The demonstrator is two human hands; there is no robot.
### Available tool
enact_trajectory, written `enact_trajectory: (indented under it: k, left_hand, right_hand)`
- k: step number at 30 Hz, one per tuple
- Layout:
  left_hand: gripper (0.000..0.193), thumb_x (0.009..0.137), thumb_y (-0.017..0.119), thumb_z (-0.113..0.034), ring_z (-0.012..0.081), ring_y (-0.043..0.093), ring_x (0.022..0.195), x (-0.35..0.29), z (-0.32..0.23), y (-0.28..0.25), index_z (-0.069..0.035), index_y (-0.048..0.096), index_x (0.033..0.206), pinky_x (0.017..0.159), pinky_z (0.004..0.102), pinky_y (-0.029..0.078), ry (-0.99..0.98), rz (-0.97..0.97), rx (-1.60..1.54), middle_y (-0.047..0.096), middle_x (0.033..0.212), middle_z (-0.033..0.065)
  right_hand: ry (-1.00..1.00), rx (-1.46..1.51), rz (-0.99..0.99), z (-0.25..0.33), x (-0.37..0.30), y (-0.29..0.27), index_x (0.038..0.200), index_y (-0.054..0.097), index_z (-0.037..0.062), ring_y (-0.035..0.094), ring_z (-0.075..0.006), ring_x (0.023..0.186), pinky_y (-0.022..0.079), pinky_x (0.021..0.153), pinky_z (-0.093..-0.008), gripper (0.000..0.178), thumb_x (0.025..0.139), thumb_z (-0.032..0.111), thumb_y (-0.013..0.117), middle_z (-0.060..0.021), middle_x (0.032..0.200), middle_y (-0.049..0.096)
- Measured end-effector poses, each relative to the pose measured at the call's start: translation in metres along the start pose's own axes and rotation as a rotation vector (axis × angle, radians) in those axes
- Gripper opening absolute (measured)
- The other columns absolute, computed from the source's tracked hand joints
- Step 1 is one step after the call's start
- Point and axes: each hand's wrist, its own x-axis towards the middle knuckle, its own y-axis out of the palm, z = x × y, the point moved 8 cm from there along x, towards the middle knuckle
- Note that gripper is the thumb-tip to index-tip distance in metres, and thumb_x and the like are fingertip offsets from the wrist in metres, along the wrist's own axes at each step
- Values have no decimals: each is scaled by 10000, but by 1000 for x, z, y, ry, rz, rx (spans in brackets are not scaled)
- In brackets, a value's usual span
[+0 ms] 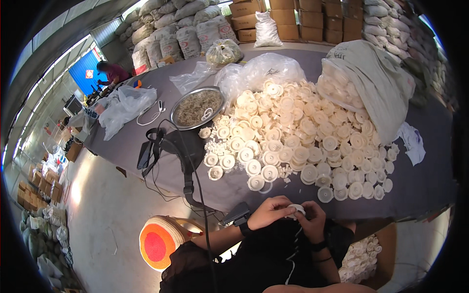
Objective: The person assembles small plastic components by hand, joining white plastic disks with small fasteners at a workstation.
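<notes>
Close to my body, just off the table's front edge, my left hand (271, 212) and my right hand (312, 219) pinch one small cream plastic part (296, 210) between them. Fingers of both hands cover much of it, so its full shape is hidden. Beyond my hands spreads a big heap of round cream plastic discs (293, 132), with several loose ones along its near side. Small white plastic pieces (217, 148) lie at the heap's left, and a few more sit at its front.
Left of the heap stand a metal tray (198, 108) of tiny parts and a black strap bag (183, 151) with cables. A cloth sack (371, 83) lies at right. Below are an orange-red round seat (159, 242) and a box of discs (361, 259). A person (113, 73) works far left.
</notes>
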Motion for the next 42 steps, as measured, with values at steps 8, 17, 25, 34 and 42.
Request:
enact_trajectory:
  k: [8,17,25,34,42]
  left_hand:
    - [76,847,604,-70,67,540,805,-10,19,-2,0,587,874,715,210,436,-52,-177,-243,545,872,10]
    - [185,853,619,-173,70,540,817,-4,17,8,-11,581,935,716,205,440,-189,-158,-348,583,902,13]
    - [161,834,638,-160,55,521,787,-10,36,0,-19,573,878,704,212,428,-172,-145,-277,578,820,-3]
    - [188,702,715,-72,188,523,786,-16,-27,3,-32,552,786,701,273,403,352,-364,288,520,829,74]
    - [162,741,689,-70,166,503,720,-8,-14,0,-31,552,819,621,263,395,283,-152,209,506,789,56]
  right_hand:
    - [30,10,-52,4,-3,3,860,557,9,558,-87,735,454,664,-217,168,741,12,676,-25,792,574]
    - [78,47,-47,0,-3,0,863,562,6,556,-93,718,452,651,-223,173,735,16,677,-32,785,572]
    - [60,-7,-26,-7,-4,2,862,560,10,557,-85,745,453,670,-223,161,746,22,671,-31,803,580]
    - [115,238,6,1,-4,3,916,536,15,553,-86,761,456,673,-216,206,752,7,660,-27,846,581]
    - [89,209,15,0,-8,4,943,530,16,560,-95,798,458,706,-225,234,752,11,666,-32,872,581]
